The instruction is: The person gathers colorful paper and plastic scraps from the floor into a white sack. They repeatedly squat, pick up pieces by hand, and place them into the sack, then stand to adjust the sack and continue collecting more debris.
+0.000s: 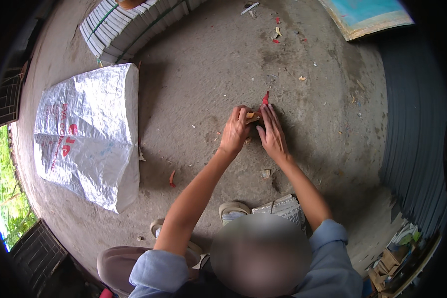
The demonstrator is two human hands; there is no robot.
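Observation:
On the concrete floor in front of me, both my hands are close together. My left hand (235,131) has its fingers bent round a small tan and orange scrap (252,117), perhaps more than one piece. Beside it my right hand (273,133) reaches forward with straight fingers, low over the floor or on it. A crumpled red scrap (266,98) lies right at its fingertips; whether they touch it I cannot tell. The dark gap between the hands hides what else is there.
A silver sack (89,134) with red print lies at left. Behind it stands a strapped stack of white slabs (129,30). Small scraps (277,32) litter the floor. Dark corrugated sheeting (417,119) borders the right; a blue panel (367,15) leans far right. My sandal (233,208) is near.

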